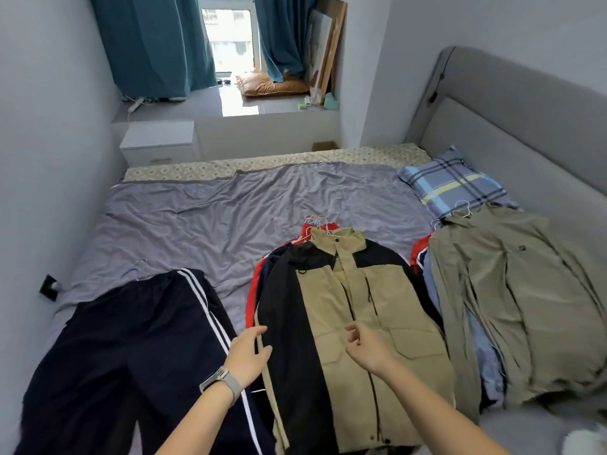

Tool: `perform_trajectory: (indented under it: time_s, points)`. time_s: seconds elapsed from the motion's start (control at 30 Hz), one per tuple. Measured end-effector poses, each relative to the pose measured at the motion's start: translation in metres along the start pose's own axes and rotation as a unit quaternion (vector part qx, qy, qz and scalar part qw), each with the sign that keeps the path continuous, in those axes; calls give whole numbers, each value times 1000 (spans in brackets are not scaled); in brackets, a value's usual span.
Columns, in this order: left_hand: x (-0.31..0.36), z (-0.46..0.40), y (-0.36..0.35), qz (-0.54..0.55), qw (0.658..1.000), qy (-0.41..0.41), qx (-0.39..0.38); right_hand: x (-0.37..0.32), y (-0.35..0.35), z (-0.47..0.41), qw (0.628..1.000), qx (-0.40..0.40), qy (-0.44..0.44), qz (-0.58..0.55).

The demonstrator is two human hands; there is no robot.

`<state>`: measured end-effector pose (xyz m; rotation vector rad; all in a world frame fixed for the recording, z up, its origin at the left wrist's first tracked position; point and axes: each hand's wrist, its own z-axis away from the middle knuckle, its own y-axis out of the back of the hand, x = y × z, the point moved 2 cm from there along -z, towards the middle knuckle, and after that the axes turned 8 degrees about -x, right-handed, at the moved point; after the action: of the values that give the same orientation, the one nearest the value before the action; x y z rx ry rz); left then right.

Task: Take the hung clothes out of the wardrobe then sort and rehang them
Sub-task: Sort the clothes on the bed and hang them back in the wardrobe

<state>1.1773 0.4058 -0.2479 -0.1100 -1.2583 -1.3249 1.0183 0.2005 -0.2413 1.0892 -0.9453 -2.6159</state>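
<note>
Hovering over the middle pile on the bed (203, 218), with the left hand (248, 351) spread flat-fingered just beside the black sleeve edge of the tan-and-black jacket (358, 323) and grasping nothing; whether touching the cloth, hard to tell. Hanging loosely curled above the jacket's chest pocket, the right hand (368, 349), also grasping nothing. Lying in three sorted heaps near the front of the mattress: navy striped track pants (131, 339) on the left, jackets stacked in the middle, an olive shirt (512, 307) topping the right heap just short of the plaid pillow (456, 188). Judging the jackets as light, soft and a little slippery, likely sliding off one another if dragged by a hem. Poking out at the far end of the middle pile, a cluster of wire hanger hooks (317, 221); probably gathering these in one hand and supporting the bodies with the other being the surest hold for rehanging.
</note>
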Motion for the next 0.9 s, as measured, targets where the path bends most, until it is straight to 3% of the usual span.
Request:
perform_trajectory:
  time_s: [0.33, 0.57, 0.9]
  points:
    - [32, -46, -19, 17, 999, 35, 5, 35, 21, -5, 999, 19, -1, -43]
    - [91, -84, -43, 3, 1000, 18, 21, 63, 112, -46, 998, 56, -9, -37]
    - [181, -169, -126, 89, 984, 96, 119, 149, 222, -184, 993, -79, 16, 81]
